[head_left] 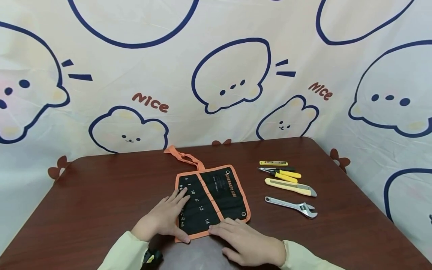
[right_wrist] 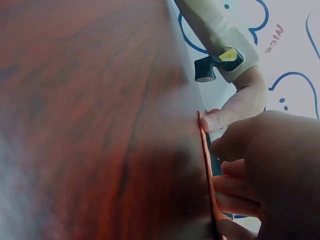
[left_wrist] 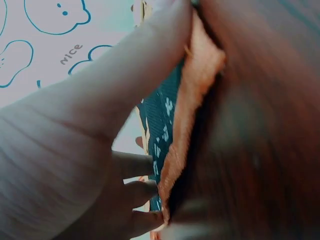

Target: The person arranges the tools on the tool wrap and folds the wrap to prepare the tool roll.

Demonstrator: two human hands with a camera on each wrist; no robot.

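A black cloth tool pouch [head_left: 219, 187] with orange trim lies spread on the table, its pockets printed with numbers from 6 to 14. An orange tie strap [head_left: 183, 155] trails from its far edge. My left hand [head_left: 165, 216] rests on the pouch's left side, fingers spread, with the thumb at the near left corner. The left wrist view shows that thumb [left_wrist: 135, 60] over the orange trim [left_wrist: 187, 110]. My right hand [head_left: 249, 242] touches the near edge by the right corner, fingers fairly straight; in the right wrist view its fingers [right_wrist: 235, 187] lie over the orange edge [right_wrist: 209, 172].
On the right of the brown table [head_left: 111, 187] lie an adjustable wrench [head_left: 287, 203], a pale yellow utility knife [head_left: 287, 186], yellow-handled pliers [head_left: 287, 177] and a slim yellow item [head_left: 273, 163] with black print. A patterned cloth [head_left: 182, 75] hangs behind the table.
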